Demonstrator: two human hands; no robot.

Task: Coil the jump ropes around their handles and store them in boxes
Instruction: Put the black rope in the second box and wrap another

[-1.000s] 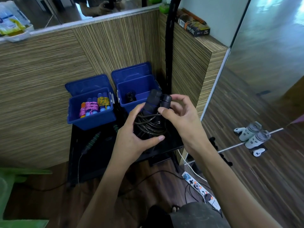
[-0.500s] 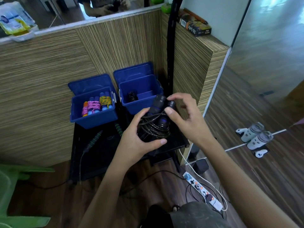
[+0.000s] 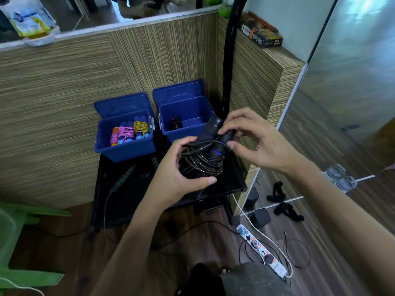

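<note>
A black jump rope [image 3: 203,163] with two black handles ringed in blue is coiled into loops around its handles. My left hand [image 3: 175,178] grips the coil and the lower ends of the handles. My right hand [image 3: 254,142] pinches the upper handle ends with fingertips and thumb. Behind them stand two open blue boxes on a black table [image 3: 132,189]. The left box [image 3: 126,144] holds coiled pink and yellow ropes with blue handles. The right box [image 3: 186,120] holds one small black coiled rope.
A rope with a green-striped black handle [image 3: 124,178] lies loose on the table, a second such handle [image 3: 155,161] near the boxes. A black pole [image 3: 228,60] rises behind the right box. Power strip [image 3: 260,251] and cables lie on the floor; a green chair [image 3: 17,242] at left.
The view has shifted slightly. Both hands and the rope sank a little toward the table's front, and my right fingers shifted on the handle tops.
</note>
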